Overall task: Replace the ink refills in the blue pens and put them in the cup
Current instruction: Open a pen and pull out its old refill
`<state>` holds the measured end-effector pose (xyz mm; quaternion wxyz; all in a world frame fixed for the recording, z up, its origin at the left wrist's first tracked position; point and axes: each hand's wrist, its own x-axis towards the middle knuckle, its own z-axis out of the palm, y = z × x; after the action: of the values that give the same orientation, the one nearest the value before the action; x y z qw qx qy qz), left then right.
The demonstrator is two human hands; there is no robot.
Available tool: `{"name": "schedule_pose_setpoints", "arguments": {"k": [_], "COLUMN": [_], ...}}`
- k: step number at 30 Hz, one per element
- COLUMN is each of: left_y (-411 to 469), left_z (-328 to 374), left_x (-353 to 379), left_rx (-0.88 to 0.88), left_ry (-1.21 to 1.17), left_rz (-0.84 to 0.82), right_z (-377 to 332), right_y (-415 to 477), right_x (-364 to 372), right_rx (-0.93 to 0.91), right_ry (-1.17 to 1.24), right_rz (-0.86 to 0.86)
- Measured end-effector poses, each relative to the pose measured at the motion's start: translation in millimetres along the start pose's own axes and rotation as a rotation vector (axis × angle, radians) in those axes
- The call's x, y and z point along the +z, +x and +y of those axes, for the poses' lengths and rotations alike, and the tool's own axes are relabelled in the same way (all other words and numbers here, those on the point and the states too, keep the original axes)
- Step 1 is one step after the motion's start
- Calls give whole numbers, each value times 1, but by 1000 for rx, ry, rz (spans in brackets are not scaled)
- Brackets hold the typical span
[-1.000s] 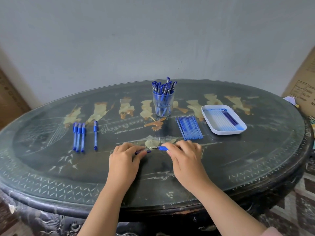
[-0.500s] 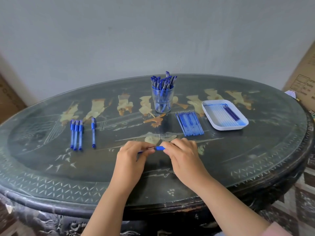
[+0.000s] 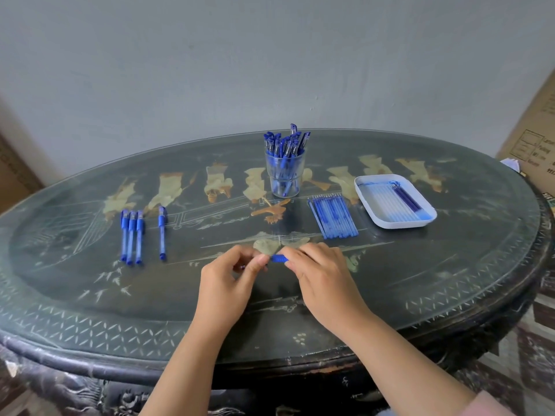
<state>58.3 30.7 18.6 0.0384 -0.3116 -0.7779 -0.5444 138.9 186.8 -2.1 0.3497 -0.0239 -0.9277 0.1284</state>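
One glass cup stands at the back of the oval table, packed with blue pens too crowded to count. Left of the cup four capped pens lie flat: three touch side by side, and one lies apart, nearer the cup. Just right of the cup and nearer the person lies one row of blue-filled refills, too fine to count. Farther right of the cup, one white tray holds pale refills and a couple of dark ones.

In front of the cup both hands hold one blue pen. The left hand pinches its left end and the right hand curls round the barrel, so only the blue grip shows. Half a second ago a thin stretch of the pen showed between the hands; now the left thumb meets the grip.
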Motion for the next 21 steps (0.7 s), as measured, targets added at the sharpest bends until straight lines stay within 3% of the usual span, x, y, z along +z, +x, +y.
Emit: {"name": "schedule_pose_setpoints", "arguments": {"k": [3, 8, 21], "left_y": [0, 1, 1], "left_z": [1, 0, 2], "left_x": [-1, -2, -4], "left_rx": [-58, 2, -184], "left_ry": [-52, -56, -164], "left_rz": [-9, -66, -28], "right_z": [0, 1, 1], "right_y": [0, 0, 0], "right_x": [0, 1, 1], "right_rx": [-15, -19, -26], "right_ry": [1, -28, -63], "right_rz": [1, -10, -31]}}
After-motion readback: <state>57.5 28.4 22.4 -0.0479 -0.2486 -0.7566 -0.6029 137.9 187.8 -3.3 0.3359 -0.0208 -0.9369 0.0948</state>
